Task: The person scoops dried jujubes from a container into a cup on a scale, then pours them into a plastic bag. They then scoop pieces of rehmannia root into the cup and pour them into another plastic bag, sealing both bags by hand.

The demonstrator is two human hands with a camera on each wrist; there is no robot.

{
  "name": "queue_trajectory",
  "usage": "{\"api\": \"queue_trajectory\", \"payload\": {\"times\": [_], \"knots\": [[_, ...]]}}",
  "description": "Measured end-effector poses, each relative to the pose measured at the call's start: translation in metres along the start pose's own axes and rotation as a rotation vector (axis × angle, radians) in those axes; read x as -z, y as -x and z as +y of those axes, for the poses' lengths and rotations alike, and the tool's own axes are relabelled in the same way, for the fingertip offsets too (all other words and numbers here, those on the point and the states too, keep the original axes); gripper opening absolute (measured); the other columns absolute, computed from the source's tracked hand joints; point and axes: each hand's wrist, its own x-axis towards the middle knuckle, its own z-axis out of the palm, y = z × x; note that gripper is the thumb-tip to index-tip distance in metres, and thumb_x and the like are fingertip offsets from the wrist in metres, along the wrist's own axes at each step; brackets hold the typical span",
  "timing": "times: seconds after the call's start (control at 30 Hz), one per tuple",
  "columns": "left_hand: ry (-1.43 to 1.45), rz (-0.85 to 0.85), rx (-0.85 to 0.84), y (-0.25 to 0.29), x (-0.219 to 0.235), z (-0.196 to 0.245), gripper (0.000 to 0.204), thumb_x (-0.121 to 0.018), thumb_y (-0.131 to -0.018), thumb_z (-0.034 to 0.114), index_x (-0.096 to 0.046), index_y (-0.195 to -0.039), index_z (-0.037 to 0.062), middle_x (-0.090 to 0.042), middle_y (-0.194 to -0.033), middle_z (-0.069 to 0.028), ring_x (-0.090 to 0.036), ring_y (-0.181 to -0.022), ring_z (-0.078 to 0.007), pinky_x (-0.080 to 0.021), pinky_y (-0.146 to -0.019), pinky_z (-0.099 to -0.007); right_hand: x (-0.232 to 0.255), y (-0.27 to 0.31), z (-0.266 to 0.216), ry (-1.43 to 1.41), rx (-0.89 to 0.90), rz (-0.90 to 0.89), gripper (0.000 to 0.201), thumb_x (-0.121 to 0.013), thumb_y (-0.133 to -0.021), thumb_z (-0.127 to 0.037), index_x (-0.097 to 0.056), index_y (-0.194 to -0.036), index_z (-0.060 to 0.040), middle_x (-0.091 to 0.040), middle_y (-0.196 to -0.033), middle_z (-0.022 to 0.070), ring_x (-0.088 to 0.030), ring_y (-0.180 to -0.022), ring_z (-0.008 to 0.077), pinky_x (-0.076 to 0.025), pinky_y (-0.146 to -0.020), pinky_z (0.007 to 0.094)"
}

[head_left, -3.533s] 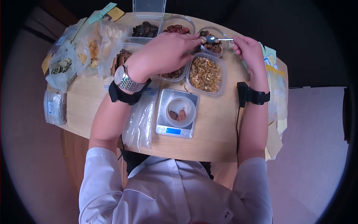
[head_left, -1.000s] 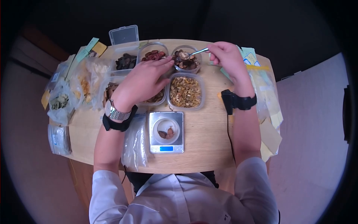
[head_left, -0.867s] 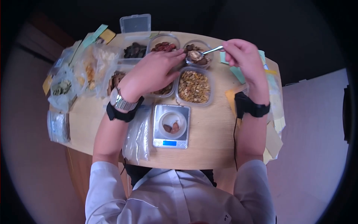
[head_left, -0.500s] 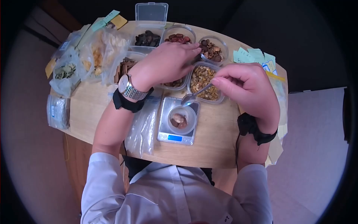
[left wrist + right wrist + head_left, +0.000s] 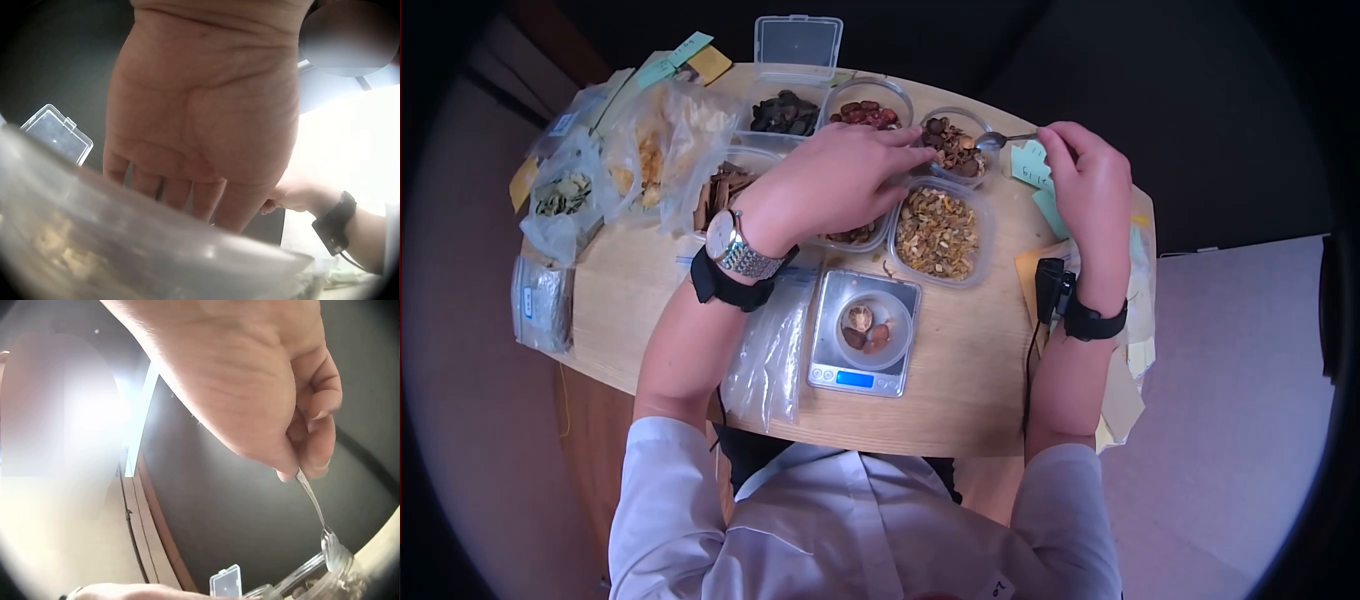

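Right grip (image 5: 1090,185) is pinching the spoon (image 5: 991,141) by its handle end, the bowl hanging just left, beside the tub (image 5: 956,110); left grip (image 5: 845,175) is lying open. A twisting pinch could be spilling pieces!

Shiny metal spoon (image 5: 992,141), tilted bowl-down at rim of round clear tub (image 5: 956,109)
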Motion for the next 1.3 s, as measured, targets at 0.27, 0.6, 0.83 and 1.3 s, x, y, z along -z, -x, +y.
{"api": "queue_trajectory", "payload": {"times": [0.27,0.6,0.83,1.3], "knots": [[-0.020,0.004,0.003,0.001,-0.001,0.000,0.053,-0.070,-0.095,0.018,-0.063,-0.147,0.0122,-0.059,-0.153,-0.0157,-0.063,-0.131,-0.0339,-0.049,-0.112,-0.0462,0.000,0.001,-0.006,0.051,-0.024,-0.213,0.024,-0.068,-0.100,-0.023,-0.079,-0.104,-0.0019,-0.075,-0.089,0.0201,-0.071,-0.083,0.0388,-0.055,-0.078,0.0443],[-0.015,-0.003,0.006,0.001,0.002,0.003,0.052,-0.071,-0.095,0.019,-0.063,-0.146,0.0113,-0.059,-0.153,-0.0159,-0.063,-0.131,-0.0342,-0.049,-0.112,-0.0462,-0.009,-0.008,0.014,-0.159,-0.208,-0.239,0.029,-0.069,-0.100,-0.026,-0.078,-0.104,0.0005,-0.074,-0.084,0.0181,-0.071,-0.076,0.0321,-0.055,-0.074,0.0398],[-0.020,0.018,-0.011,0.001,0.001,0.002,0.051,-0.071,-0.094,0.018,-0.064,-0.144,0.0099,-0.059,-0.153,-0.0170,-0.062,-0.133,-0.0344,-0.048,-0.113,-0.0473,-0.005,-0.003,0.006,-0.062,0.071,-0.181,0.023,-0.070,-0.098,-0.022,-0.078,-0.100,0.0001,-0.074,-0.087,0.0189,-0.070,-0.079,0.0342,-0.055,-0.075,0.0400],[-0.030,-0.008,0.007,0.001,0.002,0.004,0.057,-0.072,-0.095,0.019,-0.060,-0.150,0.0111,-0.056,-0.155,-0.0180,-0.059,-0.137,-0.0351,-0.045,-0.118,-0.0468,-0.036,-0.011,0.048,-0.588,-0.385,-0.437,0.027,-0.067,-0.105,-0.024,-0.076,-0.098,0.0004,-0.066,-0.073,-0.0017,-0.057,-0.067,0.0064,-0.048,-0.066,0.0241]]}}
